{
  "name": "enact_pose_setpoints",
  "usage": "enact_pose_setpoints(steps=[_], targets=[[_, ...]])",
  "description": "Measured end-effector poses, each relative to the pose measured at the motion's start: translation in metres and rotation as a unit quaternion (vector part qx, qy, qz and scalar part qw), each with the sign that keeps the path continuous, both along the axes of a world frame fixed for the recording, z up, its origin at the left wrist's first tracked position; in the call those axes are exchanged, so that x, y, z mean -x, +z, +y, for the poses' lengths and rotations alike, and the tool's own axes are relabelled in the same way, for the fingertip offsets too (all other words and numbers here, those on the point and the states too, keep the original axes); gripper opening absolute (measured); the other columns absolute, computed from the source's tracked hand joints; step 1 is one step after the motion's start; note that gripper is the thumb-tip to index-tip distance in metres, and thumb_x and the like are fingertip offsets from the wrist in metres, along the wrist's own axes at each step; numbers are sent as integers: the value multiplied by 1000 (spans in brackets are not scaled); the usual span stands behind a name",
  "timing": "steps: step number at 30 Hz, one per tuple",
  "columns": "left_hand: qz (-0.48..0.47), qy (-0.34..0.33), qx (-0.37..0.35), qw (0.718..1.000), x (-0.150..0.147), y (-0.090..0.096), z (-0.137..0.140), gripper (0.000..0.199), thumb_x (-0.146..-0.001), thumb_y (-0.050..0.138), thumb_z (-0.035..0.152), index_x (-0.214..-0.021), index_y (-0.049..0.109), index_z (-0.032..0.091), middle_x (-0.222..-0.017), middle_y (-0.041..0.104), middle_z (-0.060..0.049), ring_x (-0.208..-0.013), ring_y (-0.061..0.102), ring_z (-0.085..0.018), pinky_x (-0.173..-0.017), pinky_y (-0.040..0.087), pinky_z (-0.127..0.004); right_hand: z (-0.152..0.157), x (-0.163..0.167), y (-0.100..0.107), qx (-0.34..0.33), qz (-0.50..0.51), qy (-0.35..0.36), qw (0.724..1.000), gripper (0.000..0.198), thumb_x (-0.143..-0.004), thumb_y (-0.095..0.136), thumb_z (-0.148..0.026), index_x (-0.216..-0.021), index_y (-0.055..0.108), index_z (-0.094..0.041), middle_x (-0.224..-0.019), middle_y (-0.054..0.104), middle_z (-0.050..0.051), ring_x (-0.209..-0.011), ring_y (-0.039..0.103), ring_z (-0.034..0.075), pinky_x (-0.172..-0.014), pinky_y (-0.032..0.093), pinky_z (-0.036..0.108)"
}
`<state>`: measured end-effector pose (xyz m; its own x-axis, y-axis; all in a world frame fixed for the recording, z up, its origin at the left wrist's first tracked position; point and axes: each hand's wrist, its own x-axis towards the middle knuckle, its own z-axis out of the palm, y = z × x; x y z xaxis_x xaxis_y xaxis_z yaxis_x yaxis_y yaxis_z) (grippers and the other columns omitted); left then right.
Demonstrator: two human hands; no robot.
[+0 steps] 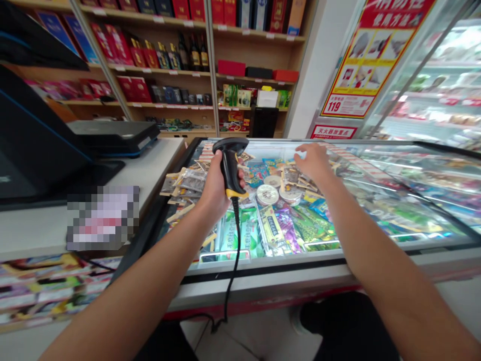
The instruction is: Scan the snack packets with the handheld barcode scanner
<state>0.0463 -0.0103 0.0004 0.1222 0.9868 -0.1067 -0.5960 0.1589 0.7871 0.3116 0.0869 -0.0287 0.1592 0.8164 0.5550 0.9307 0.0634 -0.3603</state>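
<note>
Barcode scanner (229, 169) clasped between left thumb (217, 159) and fingers (241, 175).

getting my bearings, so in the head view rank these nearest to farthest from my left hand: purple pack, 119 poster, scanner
1. scanner: gripped in the left hand
2. purple pack: lower, to the hand's right
3. 119 poster: farther back, upper right

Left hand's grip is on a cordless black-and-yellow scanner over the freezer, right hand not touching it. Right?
Not quite: the scanner isn't cordless. The head view shows a black cord hanging from its lower end. The rest holds: it's black and yellow, in the left hand's grip over the freezer, and the right hand isn't touching it.
</note>
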Motion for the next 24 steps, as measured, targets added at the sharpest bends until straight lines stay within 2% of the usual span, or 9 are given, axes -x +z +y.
enact_pose_setpoints(steps=[1, 3, 4, 6, 8, 10, 17, 21, 24], targets=[[-8, 13, -3, 1000, 3, 3, 1, 55, -102, 34, 60, -88, 62, 16, -52, 54, 1, -39, 49, -8, -39, 39, -16, -2, 21, -6, 1, -19, 51, 999, 27, -91, 64, -26, -114, 76, -17, -122, 69, 17, -119, 58, 32, -106, 40, 46], [-26, 42, -13, 999, 9, 8, 4, 54, -103, 32, 57, -87, 62, 15, -52, 54, 1, -38, 48, -8, -40, 39, -16, -9, 62, -21, 20, -82, 203, 976, 33, -96, 60, -32, -120, 73, -14, -122, 70, 16, -117, 60, 31, -107, 42, 44], [-32, 53, -13, 998, 12, 10, 6, 54, -103, 33, 57, -86, 62, 15, -51, 54, 1, -38, 48, -8, -40, 39, -16, -13, 79, -29, 26, -102, 249, 963, 40, -97, 59, -37, -129, 69, -14, -127, 68, 16, -121, 59, 32, -107, 42, 45], [-45, 70, -18, 996, 18, 11, 10, 54, -101, 37, 60, -86, 62, 16, -52, 53, 1, -38, 48, -8, -39, 40, -16, -19, 105, -44, 43, -138, 291, 946, 57, -95, 63, -39, -145, 57, -14, -145, 58, 18, -132, 52, 37, -111, 39, 50], [-55, 81, -29, 995, 21, 11, 13, 53, -100, 39, 61, -85, 63, 16, -52, 54, 1, -39, 48, -8, -39, 40, -16, -20, 116, -56, 67, -148, 292, 943, 60, -96, 61, -35, -151, 51, -14, -153, 52, 18, -136, 49, 38, -112, 37, 53], [-60, 83, -32, 994, 22, 10, 13, 53, -100, 39, 61, -84, 63, 16, -52, 54, 0, -39, 48, -8, -40, 41, -16, -15, 116, -62, 78, -138, 282, 946, 54, -98, 56, -31, -150, 52, -16, -152, 54, 16, -135, 52, 36, -112, 38, 51], [-64, 68, 1, 996, 19, 13, 9, 50, -102, 37, 56, -87, 62, 15, -50, 53, 1, -38, 46, -8, -39, 40, -16, 3, 81, -58, 62, -113, 255, 958, 42, -97, 46, -10, -129, 71, -18, -121, 73, 14, -115, 65, 29, -104, 45, 43], [-58, 51, 17, 997, 17, 11, 8, 52, -101, 39, 59, -86, 62, 15, -52, 53, 1, -38, 47, -8, -40, 40, -15, 3, 66, -41, 38, -7, 249, 968, 29, -97, 52, -17, -112, 77, -16, -112, 76, 13, -105, 70, 28, -98, 51, 42], [-40, 38, 21, 998, 14, 8, 9, 52, -103, 36, 56, -84, 62, 15, -51, 52, 1, -38, 47, -8, -39, 39, -16, -1, 62, -27, 81, 131, 219, 963, 25, -96, 56, -19, -110, 76, -17, -90, 78, 8, -77, 74, 22, -82, 58, 37]])
